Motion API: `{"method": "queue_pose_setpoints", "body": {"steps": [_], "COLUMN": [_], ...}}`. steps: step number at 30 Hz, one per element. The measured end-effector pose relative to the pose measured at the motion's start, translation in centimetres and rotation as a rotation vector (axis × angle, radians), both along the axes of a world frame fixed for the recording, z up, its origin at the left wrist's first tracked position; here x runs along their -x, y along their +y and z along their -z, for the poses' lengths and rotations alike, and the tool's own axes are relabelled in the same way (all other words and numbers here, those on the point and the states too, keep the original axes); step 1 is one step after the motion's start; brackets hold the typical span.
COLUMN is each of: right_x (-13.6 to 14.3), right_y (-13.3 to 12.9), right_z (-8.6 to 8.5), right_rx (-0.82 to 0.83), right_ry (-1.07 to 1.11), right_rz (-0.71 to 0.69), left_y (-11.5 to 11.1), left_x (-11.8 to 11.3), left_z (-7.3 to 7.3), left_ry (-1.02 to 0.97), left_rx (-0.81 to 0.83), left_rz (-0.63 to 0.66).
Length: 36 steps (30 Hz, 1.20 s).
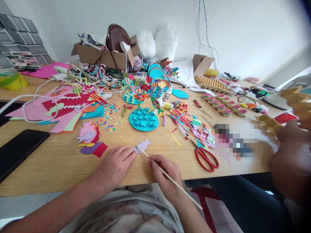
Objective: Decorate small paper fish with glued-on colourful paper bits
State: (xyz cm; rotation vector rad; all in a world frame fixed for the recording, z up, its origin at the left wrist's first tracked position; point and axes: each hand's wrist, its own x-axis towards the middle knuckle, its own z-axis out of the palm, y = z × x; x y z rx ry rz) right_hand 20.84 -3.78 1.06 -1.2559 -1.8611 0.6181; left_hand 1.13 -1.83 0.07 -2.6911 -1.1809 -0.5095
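A small lavender paper fish (pixel 143 145) lies on the table near its front edge. The fingers of my left hand (pixel 116 165) press together on the fish's left end, beside a small green mark. In my right hand (pixel 166 173) is a thin wooden stick (pixel 179 187), pinched between thumb and fingers, its tip touching the fish. Behind them stands a round blue paper base (pixel 143 119) with curled strips. Cut paper fish (pixel 88 132) are piled to the left, next to a red paper square (pixel 100 149).
Red-handled scissors (pixel 206 158) lie to the right, near paper scraps (pixel 202 134). A black phone (pixel 21 152) is at the left. Another person's hand (pixel 289 139) is at the far right by egg-carton pieces (pixel 267 123). A cardboard box (pixel 102 58) stands behind.
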Motion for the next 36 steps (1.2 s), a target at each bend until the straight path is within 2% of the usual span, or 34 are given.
{"method": "queue_pose_setpoints", "body": {"steps": [23,32,36], "right_x": [0.1,-0.6,-1.3], "right_y": [0.0,0.0,0.2], "right_z": [-0.1,-0.2,-0.5], "right_rx": [-0.012,0.013,-0.025], "right_ry": [-0.010,0.153,0.203], "right_rz": [0.000,0.082,0.131], "left_y": [-0.1,0.0,0.7], "left_x": [0.0,-0.3,0.7], "left_z": [-0.1,-0.6,-1.9], "left_ry": [0.021,-0.026,-0.092], "left_rx": [0.009,0.118,0.199], "left_rz": [-0.004,-0.032,0.008]}}
